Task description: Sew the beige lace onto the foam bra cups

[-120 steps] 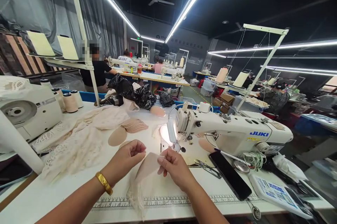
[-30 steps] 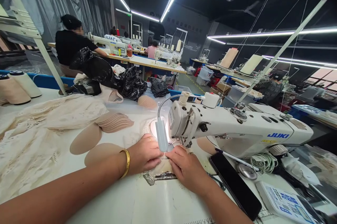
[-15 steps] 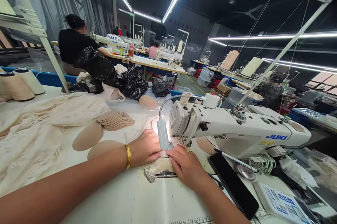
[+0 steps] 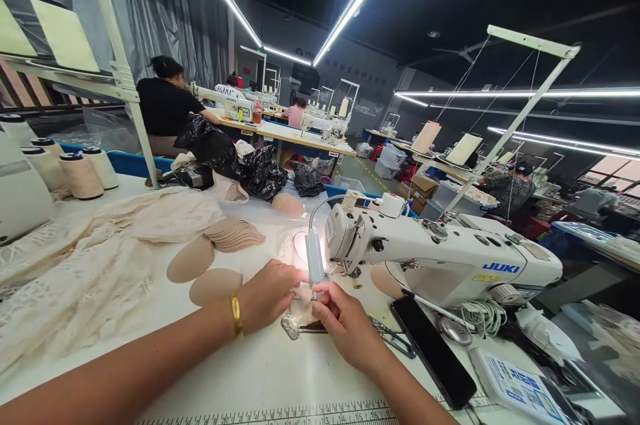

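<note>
Roughly crosswise sewing mach. point(image 4: 450, 248), head point(image 4: 343, 232) L

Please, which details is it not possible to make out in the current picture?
All in the head view:
Needle area of the white sewing machine: hidden, mostly behind the grey lamp.
What the fingertips of the left hand and right hand touch: covered by fingers, too small to identify.
The machine at far left: cut off by the left edge.
Wall lettering: mostly too small and dim to read.
</note>
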Tool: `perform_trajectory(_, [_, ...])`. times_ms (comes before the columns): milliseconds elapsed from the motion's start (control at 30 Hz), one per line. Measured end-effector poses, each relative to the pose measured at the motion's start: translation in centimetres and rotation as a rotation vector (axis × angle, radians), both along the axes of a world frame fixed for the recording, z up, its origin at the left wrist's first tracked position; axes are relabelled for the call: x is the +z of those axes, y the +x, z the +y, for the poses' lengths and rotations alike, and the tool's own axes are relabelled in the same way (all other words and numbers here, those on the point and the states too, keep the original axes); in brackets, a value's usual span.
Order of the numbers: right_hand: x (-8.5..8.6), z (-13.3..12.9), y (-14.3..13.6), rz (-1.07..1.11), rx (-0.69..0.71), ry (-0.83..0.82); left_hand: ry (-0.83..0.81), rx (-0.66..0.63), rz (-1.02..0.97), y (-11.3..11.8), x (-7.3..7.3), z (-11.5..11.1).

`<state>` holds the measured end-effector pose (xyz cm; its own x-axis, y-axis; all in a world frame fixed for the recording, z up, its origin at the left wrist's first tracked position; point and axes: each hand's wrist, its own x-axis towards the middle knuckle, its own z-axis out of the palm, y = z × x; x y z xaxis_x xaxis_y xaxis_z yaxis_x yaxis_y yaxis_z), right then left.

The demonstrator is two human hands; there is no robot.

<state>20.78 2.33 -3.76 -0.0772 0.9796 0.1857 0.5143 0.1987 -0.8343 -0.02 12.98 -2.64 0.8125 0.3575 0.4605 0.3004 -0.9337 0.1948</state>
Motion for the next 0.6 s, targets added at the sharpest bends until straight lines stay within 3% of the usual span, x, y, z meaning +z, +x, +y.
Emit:
perform_trajectory(67, [0.7,-0.5,-1.9,0.335,-0.023,-0.188,-0.145,-0.069,-0.102,-2.0,0.4,-3.3])
perform_trajectory(100, [0.9,-0.8,-2.8,0.480,-0.039,-0.235,-0.293,-0.093,-0.171,-3.0,0.4,-5.3])
perform_trajectory(167, [1.0,-1.4,-4.8,0.691,-0.083,-0.224,-0.771,-0.085,-0.246,-4.2,0.0,-9.2])
perform_trajectory(267, [0.5,-3.0,-7.4,0.890,-0.136,-0.123,-1.712,-0.031,-0.420,-4.5,-1.0,-13.2])
perform_trajectory(333, [-0.3,-4.4,-8.8,0.965,-0.183,-0.053,-2.062,0.042,-0.736,-4.0,-1.3,-14.0])
perform_trajectory(400, [-1.5,-5.9,-9.8,0.999,-0.263,0.002,-2.100,0.112,-1.088,-3.5,-1.1,-13.8])
perform_trajectory(467, [-2.8,-7.2,-10.4,1.018,-0.344,0.015,-2.031,0.141,-1.280,-3.2,-0.4,-13.4])
perform_trajectory(600, [-4.5,-9.5,-10.4,1.014,-0.424,-0.018,-1.920,0.195,-1.314,-2.9,0.8,-13.5])
